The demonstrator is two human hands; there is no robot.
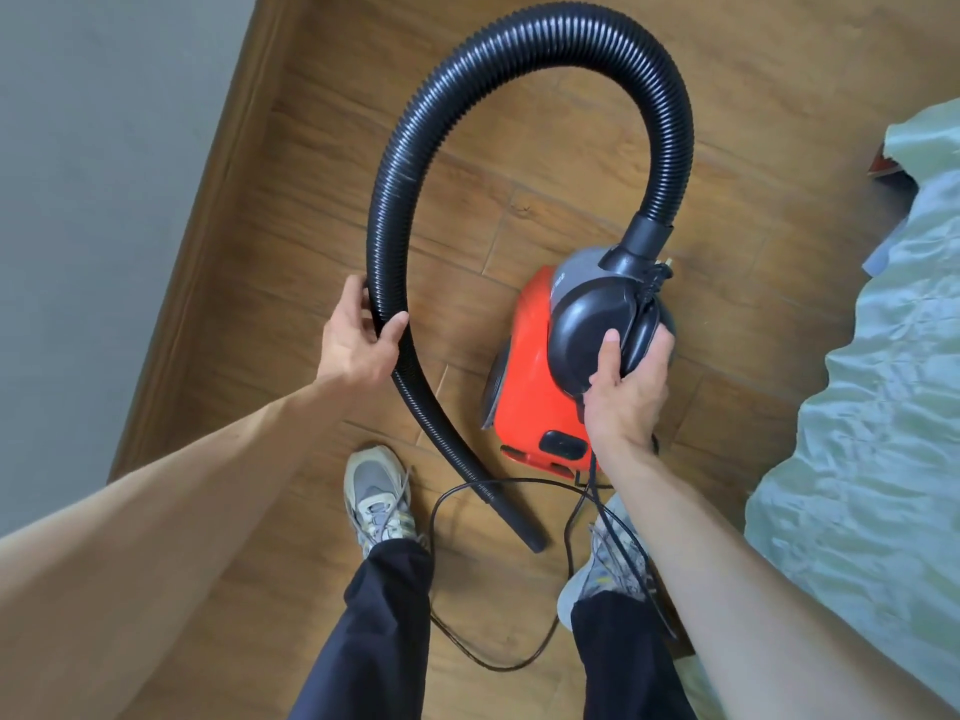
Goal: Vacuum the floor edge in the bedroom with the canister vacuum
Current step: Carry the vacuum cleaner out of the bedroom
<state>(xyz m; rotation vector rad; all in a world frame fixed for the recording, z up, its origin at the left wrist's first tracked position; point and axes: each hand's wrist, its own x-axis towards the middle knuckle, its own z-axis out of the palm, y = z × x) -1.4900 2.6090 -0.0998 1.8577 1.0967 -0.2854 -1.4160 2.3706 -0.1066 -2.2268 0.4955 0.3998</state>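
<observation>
A red canister vacuum (524, 376) with a black and grey top hangs just above the wooden floor, a little right of centre. My right hand (626, 387) grips its black handle. A black ribbed hose (524, 33) arches up from the canister's top and curves down on the left. My left hand (358, 337) is wrapped around that hose partway down. The hose's open end (535, 540) rests near the floor between my shoes. A thin black power cord (498, 662) trails from the canister and loops on the floor.
A grey wall (98, 200) with a wooden skirting board (208, 220) runs along the left. A bed with a pale green cover (872, 407) fills the right side. My two grey sneakers (376, 496) stand on the wood floor (545, 163) between them.
</observation>
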